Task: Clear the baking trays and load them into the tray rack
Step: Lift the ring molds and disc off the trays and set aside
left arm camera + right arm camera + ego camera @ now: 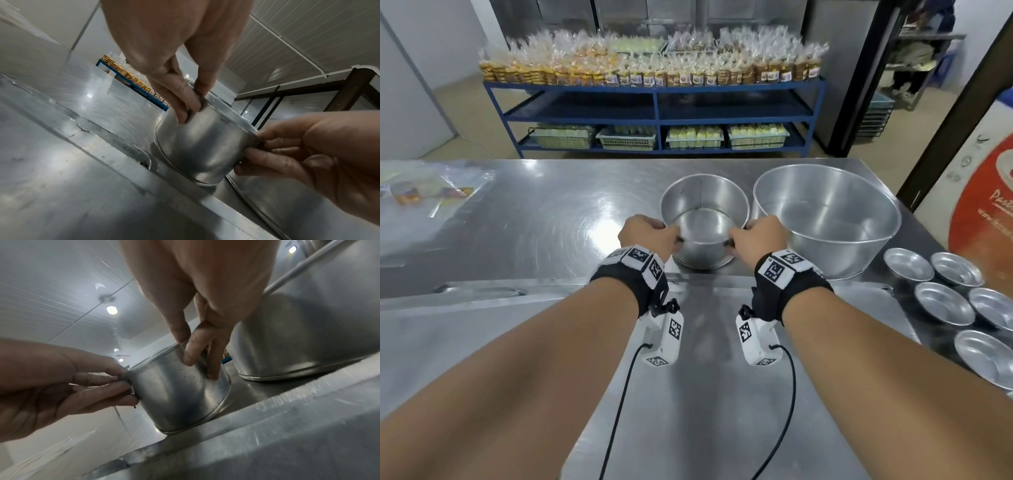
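— Where do you have the round tin (704,219) right now?

— You have it on the steel table (544,219), upright and empty, its base on the tabletop just past a raised seam. Your left hand (649,233) pinches the rim on the left side, thumb inside and fingers down the outer wall; your right hand (756,236) does the same on the right side.

— What sits around it?

— The big bowl (825,219) stands just beside it on your right, also empty. Nearer you on the right, several small cups (945,303) lie in a cluster, open side up. Far left, some plastic wrappers (431,192).

— How far along are you?

— Early, I'd judge. The tin looks cleared, but it hasn't left the table, and the bowl and cups still wait. No tray rack I can be sure of; only a blue shelf (654,109) of packed goods across the room. All the loading is still ahead of you.
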`<state>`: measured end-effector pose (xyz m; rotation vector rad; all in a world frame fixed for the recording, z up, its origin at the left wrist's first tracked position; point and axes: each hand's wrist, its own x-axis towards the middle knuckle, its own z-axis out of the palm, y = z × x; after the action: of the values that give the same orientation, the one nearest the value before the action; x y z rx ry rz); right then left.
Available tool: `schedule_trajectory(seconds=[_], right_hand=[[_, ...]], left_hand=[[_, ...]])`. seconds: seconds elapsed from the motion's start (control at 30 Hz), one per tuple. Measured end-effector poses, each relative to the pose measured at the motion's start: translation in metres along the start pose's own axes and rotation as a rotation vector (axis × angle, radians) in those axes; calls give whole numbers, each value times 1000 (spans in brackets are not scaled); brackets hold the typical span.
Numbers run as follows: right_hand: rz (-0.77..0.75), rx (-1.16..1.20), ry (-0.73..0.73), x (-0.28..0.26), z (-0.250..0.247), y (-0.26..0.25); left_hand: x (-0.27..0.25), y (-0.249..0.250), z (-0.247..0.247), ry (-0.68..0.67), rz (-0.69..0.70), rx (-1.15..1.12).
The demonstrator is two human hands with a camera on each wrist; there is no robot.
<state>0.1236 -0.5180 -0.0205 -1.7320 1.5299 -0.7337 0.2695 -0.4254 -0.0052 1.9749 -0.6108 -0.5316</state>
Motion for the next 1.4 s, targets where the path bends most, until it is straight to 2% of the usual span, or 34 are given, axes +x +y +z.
schedule_trajectory(seconds=[0.33, 0.43, 0.53, 0.6, 0.7, 0.93, 1.03, 1.13, 1.27, 1.4], right_hand=[[54, 122, 20, 18, 17, -6], [97, 171, -23, 16, 15, -10], [213, 302, -102, 3, 5, -13], [195, 204, -137, -9, 1, -16], [76, -78, -133, -35, -8, -28], [-121, -440, -177, -135, -24, -82], [-210, -580, -223, -196, -26, -110], [-263, -616, -279, -264, -25, -134], [-257, -582, -370, -355, -11, -147], [-237, -622, -457, -439, 11, -138]], left_hand=[[6, -2, 11, 19, -11, -117], [14, -2, 7, -34, -27, -61], [16, 1, 5, -151, -54, -69], [11, 4, 0, -196, -65, -45], [-10, 12, -21, -219, -21, 92], [-72, 13, -116, -268, 128, 400], [-107, 7, -173, -287, 200, 580], [-145, -11, -237, -320, 262, 772], [-196, -51, -318, -330, 256, 881], [-254, -102, -385, -349, 172, 897]])
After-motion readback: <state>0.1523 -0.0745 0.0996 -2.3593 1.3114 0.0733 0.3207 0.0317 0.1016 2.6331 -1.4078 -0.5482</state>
